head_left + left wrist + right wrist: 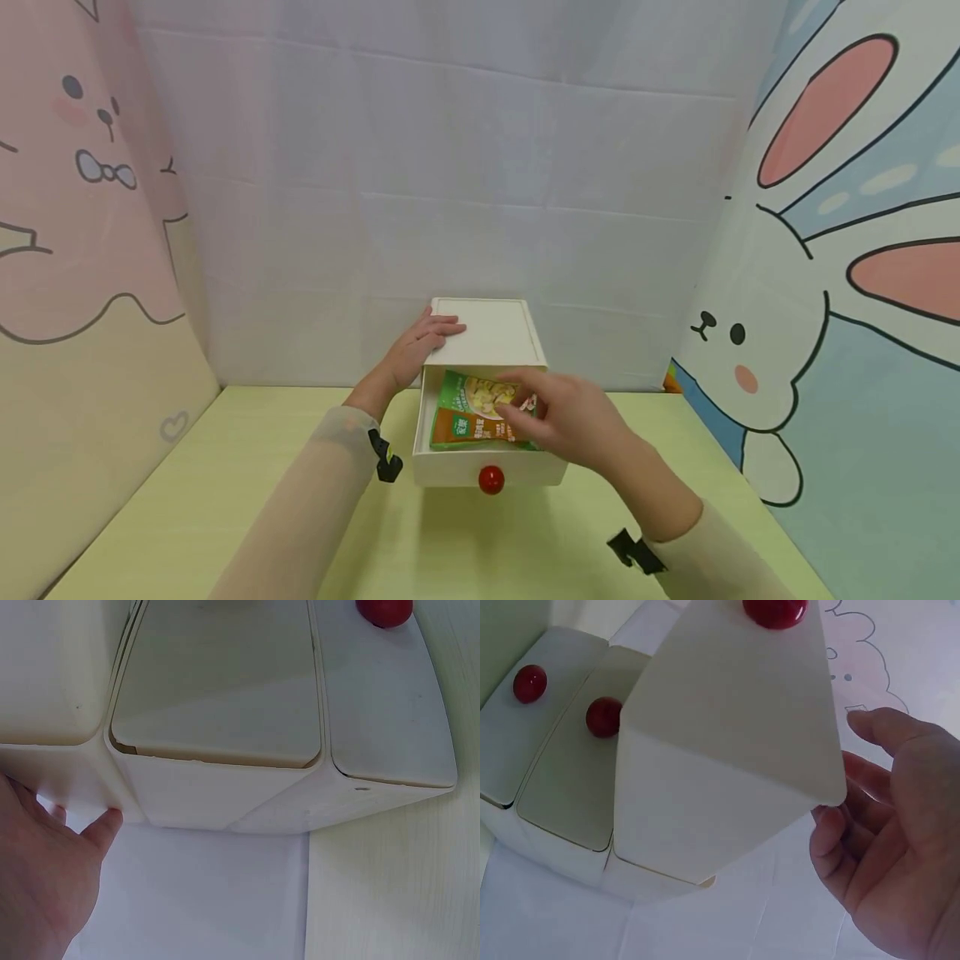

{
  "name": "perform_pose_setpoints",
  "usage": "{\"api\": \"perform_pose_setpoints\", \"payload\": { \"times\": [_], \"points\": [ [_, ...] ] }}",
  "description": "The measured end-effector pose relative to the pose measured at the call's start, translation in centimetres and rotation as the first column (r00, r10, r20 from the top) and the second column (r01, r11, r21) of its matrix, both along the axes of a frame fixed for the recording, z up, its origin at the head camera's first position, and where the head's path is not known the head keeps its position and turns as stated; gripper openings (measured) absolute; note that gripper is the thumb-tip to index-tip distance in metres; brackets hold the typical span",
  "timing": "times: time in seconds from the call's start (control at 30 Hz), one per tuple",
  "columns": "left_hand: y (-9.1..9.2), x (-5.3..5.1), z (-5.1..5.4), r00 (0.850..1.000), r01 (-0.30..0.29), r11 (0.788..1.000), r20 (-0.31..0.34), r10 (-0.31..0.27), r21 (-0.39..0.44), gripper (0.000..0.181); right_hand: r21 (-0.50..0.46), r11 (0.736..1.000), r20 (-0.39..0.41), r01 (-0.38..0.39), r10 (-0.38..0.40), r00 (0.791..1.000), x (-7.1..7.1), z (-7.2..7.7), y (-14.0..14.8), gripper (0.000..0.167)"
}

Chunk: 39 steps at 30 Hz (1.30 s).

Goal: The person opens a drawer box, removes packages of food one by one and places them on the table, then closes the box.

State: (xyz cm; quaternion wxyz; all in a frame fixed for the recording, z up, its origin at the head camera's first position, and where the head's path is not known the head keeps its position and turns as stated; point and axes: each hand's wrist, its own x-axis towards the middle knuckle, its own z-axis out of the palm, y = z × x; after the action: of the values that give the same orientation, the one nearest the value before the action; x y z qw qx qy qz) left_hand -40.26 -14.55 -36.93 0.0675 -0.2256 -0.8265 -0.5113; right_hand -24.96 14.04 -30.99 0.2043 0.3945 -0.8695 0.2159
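Note:
A white drawer cabinet (491, 333) stands with its top drawer (442, 467) pulled out, a round red knob (491, 480) on the front. Inside lies a green and orange snack packet (468, 408) with printed food pictures. My left hand (412, 350) rests on the cabinet's top left edge, fingers extended over the lid; the left wrist view has its thumb (105, 829) against the side. Over the packet's right part is my right hand (573, 417), thumb and forefinger apart. It covers some of the packet. In the right wrist view, the drawer wall hides some fingertips.
Two lower drawers with red knobs (604, 717) are closed in the right wrist view. The cabinet stands on a pale yellow-green table (300, 458). Behind hangs a white cloth (465, 167); a pink cartoon panel (45, 208) and a rabbit panel (825, 333) flank the table.

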Motion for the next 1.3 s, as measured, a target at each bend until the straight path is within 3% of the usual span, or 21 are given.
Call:
{"api": "perform_pose_setpoints", "payload": {
  "times": [0.13,0.27,0.4,0.63,0.83,0.97,1.13,1.3],
  "points": [
    [0.0,0.0,0.0,1.0,0.001,1.0,0.001,-0.001,0.0,0.05,0.159,0.987,0.15,0.03,-0.054,0.987,-1.4,0.4,-0.2,0.037],
    [-0.1,0.0,0.0,1.0,0.0,1.0,0.013,0.0,-0.002,0.05,0.278,0.96,0.297,0.018,-0.103,0.949,-2.7,0.3,-0.6,0.04],
    [-0.1,-0.1,-0.1,1.0,0.001,1.0,0.023,-0.001,-0.002,0.05,0.336,0.942,0.367,-0.01,-0.122,0.922,-3.4,-0.1,-1.1,0.038],
    [-0.1,-0.1,-0.1,1.0,0.01,1.0,0.012,-0.011,0.001,0.05,0.404,0.914,0.342,-0.03,-0.12,0.932,-3.9,-0.7,-1.6,0.02],
    [-0.1,-0.2,-0.2,1.0,0.006,1.0,0.013,-0.006,0.003,0.05,0.419,0.908,0.328,-0.009,-0.142,0.934,-3.8,-0.8,-1.9,0.017],
    [-0.1,-0.2,-0.3,1.0,0.005,1.0,0.011,-0.005,-0.002,0.05,0.427,0.904,0.285,-0.012,-0.122,0.951,-3.8,-0.9,-1.9,0.01],
    [-0.2,-0.1,-0.2,1.0,0.013,1.0,-0.005,-0.013,0.003,0.049,0.394,0.919,0.203,-0.024,-0.062,0.977,-3.8,-0.8,-1.6,0.007],
    [-0.2,-0.3,-0.3,1.0,0.017,1.0,-0.017,-0.017,0.009,0.049,0.318,0.948,0.137,-0.006,-0.04,0.99,-3.7,-0.6,-1.0,0.009]
  ]
}}
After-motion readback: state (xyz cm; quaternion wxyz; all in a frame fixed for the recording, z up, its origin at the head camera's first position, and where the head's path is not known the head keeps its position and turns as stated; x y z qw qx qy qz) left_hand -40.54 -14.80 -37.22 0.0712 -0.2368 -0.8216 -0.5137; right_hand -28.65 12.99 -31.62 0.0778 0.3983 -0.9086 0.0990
